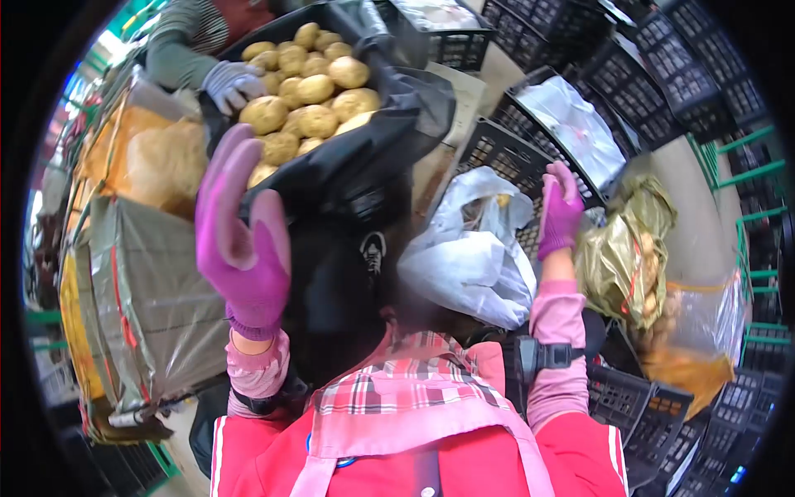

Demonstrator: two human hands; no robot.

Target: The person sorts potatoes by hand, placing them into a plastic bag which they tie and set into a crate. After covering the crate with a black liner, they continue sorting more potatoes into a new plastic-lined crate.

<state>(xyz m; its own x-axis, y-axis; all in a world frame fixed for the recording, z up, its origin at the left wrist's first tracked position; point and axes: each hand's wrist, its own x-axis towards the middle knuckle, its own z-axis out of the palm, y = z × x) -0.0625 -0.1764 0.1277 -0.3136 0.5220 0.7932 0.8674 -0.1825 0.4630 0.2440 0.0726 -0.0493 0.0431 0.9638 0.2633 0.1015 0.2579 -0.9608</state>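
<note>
My left hand (pixel 243 240), in a pink-purple glove, is raised at the near left edge of a black-lined crate (pixel 331 170) of potatoes (pixel 316 121). Its fingers stretch upward with the thumb apart, and nothing is in it. In the same kind of glove, my right hand (pixel 561 209) is held up at the right, over the edge of a black plastic crate (pixel 507 157). Its fingers are extended and no object shows in it. Between my hands, nearer the right one, sits a whitish plastic bag (pixel 474 253) with a gathered, partly open top; its contents are mostly hidden.
Across the potatoes, another person's gloved hand (pixel 233 84) rests at the crate's far left. Large wrapped sacks (pixel 157 290) stand at the left. An olive plastic bag (pixel 633 257) of produce lies at the right. Stacked black crates (pixel 679 70) and green rails (pixel 749 157) line the far right.
</note>
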